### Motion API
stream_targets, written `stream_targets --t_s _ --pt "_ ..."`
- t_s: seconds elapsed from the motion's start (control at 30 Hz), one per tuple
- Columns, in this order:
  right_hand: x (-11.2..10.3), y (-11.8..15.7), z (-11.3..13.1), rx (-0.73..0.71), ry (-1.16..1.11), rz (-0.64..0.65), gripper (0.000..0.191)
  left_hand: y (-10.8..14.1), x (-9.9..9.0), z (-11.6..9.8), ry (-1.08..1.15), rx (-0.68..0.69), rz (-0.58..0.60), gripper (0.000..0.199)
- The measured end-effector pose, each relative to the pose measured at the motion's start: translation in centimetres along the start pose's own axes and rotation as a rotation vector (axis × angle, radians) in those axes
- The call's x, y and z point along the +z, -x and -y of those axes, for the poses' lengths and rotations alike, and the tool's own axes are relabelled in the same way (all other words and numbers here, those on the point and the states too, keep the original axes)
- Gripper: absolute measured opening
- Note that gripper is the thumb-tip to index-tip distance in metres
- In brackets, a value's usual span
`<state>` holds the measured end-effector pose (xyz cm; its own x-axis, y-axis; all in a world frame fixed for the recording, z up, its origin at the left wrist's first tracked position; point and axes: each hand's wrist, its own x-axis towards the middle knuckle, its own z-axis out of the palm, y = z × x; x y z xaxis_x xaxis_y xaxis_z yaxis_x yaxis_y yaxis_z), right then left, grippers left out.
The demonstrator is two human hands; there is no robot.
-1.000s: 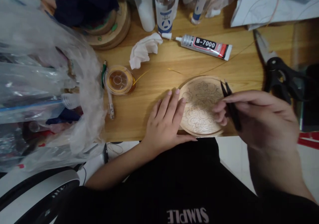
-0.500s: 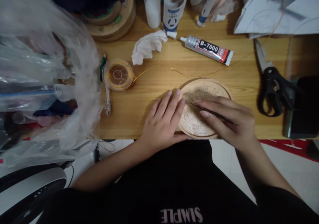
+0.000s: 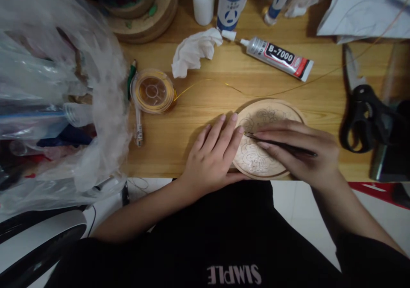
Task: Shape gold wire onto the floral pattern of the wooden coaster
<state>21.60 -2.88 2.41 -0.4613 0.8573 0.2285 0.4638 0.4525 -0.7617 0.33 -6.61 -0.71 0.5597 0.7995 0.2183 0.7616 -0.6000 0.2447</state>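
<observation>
Pale wood forms the round, rimmed plaque (image 3: 255,153) in the head view, lying between the two hands, its face traced with dark floral curls. The left hand (image 3: 208,158) rests on its edge, fingers slightly spread; the right hand (image 3: 303,151) pinches dark tweezers (image 3: 285,145), tips beside the left fingertips.

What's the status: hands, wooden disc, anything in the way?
Left hand at wooden disc, left edge. Right hand gripping tweezers, tips over it. No obstruction seen; scissors off right.

Round wooden plate (image 3: 261,158), flower-outlined, lying flat, black tweezers (image 3: 290,147) slanting over it
</observation>
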Motion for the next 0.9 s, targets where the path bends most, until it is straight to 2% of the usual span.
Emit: stream_targets --t_s 0.23,0.57,0.7,0.9 --pt "-0.2 -0.1 -0.5 -0.071 -0.024 0.021 0.032 0.0 0.0 -0.1 0.002 -0.01 0.007 0.092" --pt "-0.3 -0.2 -0.6 -0.038 -0.038 0.053 0.03 -0.1 -0.1 0.0 -0.003 -0.006 0.004 0.091" --pt "0.0 -0.3 -0.2 -0.016 0.016 0.021 0.026 -0.1 -0.1 0.0 0.0 -0.003 0.01 0.09" --pt "0.5 -0.2 0.3 -0.102 0.14 0.004 0.026 -0.1 -0.1 -0.1 0.003 -0.004 0.014 0.088"
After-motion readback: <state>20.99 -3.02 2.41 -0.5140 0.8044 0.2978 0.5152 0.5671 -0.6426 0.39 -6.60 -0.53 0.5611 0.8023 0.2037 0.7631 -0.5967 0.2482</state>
